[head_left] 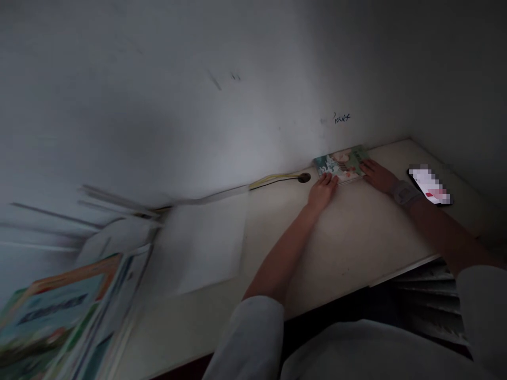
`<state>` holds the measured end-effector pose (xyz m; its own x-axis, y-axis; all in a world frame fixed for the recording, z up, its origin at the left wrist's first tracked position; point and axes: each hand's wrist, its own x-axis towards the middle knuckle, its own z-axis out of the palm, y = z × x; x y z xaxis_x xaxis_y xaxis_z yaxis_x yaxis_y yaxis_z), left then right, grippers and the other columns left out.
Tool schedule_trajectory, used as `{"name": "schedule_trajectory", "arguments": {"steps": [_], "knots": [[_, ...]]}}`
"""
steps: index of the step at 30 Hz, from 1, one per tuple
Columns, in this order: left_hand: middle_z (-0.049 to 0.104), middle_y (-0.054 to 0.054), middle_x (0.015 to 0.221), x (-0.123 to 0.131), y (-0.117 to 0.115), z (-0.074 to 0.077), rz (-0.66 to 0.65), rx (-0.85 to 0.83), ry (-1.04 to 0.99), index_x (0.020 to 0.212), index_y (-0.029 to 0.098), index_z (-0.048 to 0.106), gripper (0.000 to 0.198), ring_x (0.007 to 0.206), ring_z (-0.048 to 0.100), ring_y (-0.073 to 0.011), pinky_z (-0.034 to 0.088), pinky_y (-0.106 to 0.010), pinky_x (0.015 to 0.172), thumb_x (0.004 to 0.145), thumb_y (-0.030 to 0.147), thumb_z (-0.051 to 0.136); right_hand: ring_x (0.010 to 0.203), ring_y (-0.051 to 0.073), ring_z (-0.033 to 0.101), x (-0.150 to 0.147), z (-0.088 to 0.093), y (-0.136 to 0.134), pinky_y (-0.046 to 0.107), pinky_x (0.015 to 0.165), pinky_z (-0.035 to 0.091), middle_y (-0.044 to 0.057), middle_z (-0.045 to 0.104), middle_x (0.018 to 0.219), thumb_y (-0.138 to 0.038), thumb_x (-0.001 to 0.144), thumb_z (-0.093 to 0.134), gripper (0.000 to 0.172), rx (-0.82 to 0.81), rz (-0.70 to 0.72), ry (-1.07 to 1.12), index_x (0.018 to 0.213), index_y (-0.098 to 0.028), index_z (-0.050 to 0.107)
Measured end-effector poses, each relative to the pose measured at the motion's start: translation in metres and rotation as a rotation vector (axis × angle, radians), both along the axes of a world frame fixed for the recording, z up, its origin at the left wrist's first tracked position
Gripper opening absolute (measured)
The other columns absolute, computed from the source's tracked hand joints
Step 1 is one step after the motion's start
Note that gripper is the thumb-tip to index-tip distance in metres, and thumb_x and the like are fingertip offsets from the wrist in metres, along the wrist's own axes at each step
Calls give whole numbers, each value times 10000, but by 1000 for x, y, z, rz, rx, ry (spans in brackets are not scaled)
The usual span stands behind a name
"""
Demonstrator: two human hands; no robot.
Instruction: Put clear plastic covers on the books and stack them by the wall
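Note:
A small book (344, 161) with an illustrated green, white and pink cover lies at the back of the desk, against the wall. On its near left corner rest the fingers of my left hand (322, 191), stretched out over the cover. My right hand (378, 177) lies at the book's right edge, with its fingers laid flat on the cover. Both thumbs are hard to make out. A band (406, 192) is around my right wrist. Just left of the book, a yellowish cable (275, 179) runs into a round hole (304, 178) in the desk.
A phone (430, 184) with a lit screen lies right of my right hand. White paper (206, 240) covers part of the pale desk (356, 248) on the left. Several books (59, 311) stand at the near left, blurred. The wall (237, 121) borders the desk's back.

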<state>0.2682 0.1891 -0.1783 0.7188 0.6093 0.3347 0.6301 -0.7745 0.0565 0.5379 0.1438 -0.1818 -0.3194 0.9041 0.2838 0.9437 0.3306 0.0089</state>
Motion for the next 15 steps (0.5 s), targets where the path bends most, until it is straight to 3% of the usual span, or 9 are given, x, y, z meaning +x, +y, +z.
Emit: {"name": "schedule_trajectory", "arguments": {"steps": [9, 15], "knots": [[516, -151, 1332, 6, -10, 35, 41, -47, 71, 1169, 146, 566, 326, 1242, 463, -265, 321, -498, 1045, 945, 306, 391, 1300, 290, 380, -5, 28, -14, 471, 1045, 305, 191, 426, 1398, -330, 932, 291, 478, 37, -31, -131, 1318, -99, 453], [394, -168, 1436, 7, -15, 38, 58, -58, 99, 1351, 115, 428, 449, 1331, 348, -295, 285, -483, 1074, 948, 305, 370, 1301, 301, 376, -16, 34, -15, 466, 1041, 299, 220, 388, 1419, -357, 936, 314, 500, 68, -23, -174, 1343, -90, 429]]}}
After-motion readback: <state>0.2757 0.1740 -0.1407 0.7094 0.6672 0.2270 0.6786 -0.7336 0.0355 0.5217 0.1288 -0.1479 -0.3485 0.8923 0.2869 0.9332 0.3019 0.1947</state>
